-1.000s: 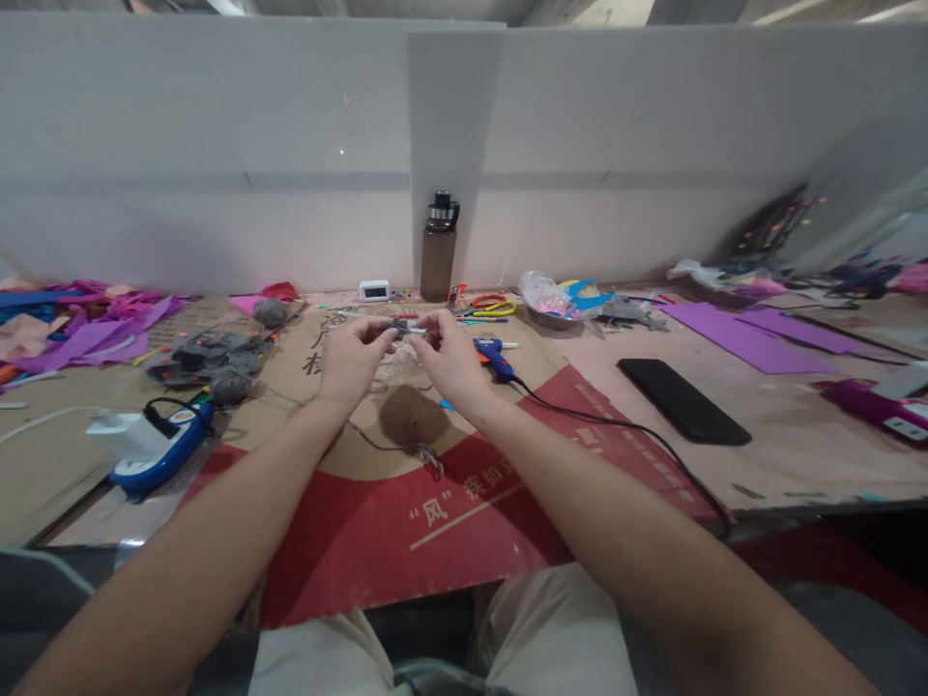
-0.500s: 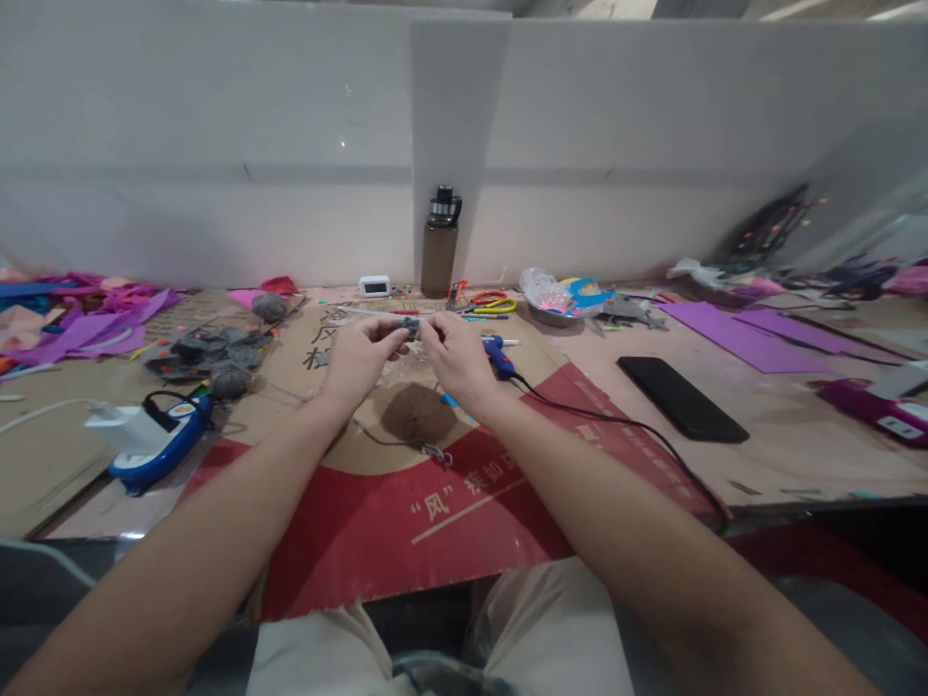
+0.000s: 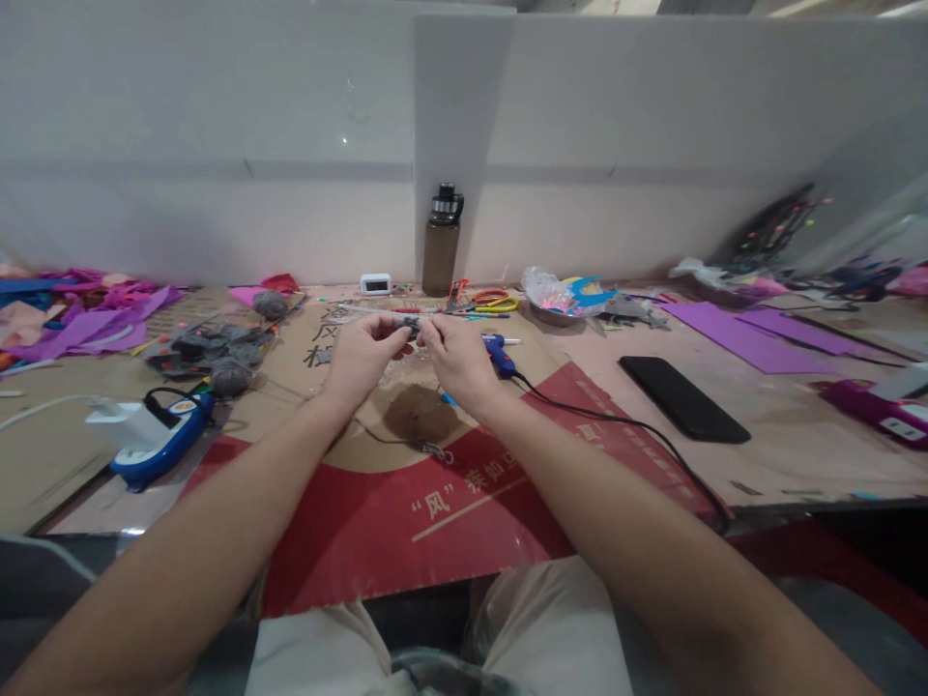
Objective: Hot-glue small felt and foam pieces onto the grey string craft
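Over the middle of a red and brown cardboard sheet [image 3: 478,522], my left hand [image 3: 366,358] and my right hand [image 3: 456,353] meet, fingertips pinched close together. Between them is a small dark grey piece [image 3: 410,327], mostly covered by the fingers; it looks like grey felt or yarn, but its exact kind cannot be made out. A grey cord [image 3: 384,440] lies on the cardboard below, ending near a small metal clasp [image 3: 439,451]. Just right of my right hand rests a blue glue gun [image 3: 499,356], its black cable running toward the table edge.
Grey felt pieces and a grey yarn ball [image 3: 229,377] lie left, near a blue power strip [image 3: 163,445]. A bottle [image 3: 442,242], small white clock [image 3: 375,284], yellow-handled scissors [image 3: 497,304] and bowl [image 3: 558,314] line the back. A black phone [image 3: 681,398] and purple sheets [image 3: 746,338] lie right.
Both hands stay pinched together at the same place, with only slight finger movement. The whole view has shifted a tiny bit.
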The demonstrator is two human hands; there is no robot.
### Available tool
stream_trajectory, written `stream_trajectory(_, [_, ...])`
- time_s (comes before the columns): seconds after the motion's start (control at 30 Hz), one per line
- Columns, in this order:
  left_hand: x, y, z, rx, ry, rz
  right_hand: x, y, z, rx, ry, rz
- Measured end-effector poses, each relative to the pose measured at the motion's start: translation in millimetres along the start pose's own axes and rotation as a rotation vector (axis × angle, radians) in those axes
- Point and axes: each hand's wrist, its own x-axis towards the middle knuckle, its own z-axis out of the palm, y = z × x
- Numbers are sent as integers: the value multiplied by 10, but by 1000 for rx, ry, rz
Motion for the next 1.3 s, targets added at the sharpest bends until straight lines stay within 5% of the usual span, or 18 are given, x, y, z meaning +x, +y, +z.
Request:
stream_trajectory(0.43, [-13,58,4,30,-5,18,-36,9,-4,52,101,-38])
stream_trajectory(1.0, [-62,44,22,163,4,116,-35,-2,4,-47,58,7])
stream_trajectory(1.3, [-63,131,52,27,77,-12,-56,-48,17,-4,-13,25])
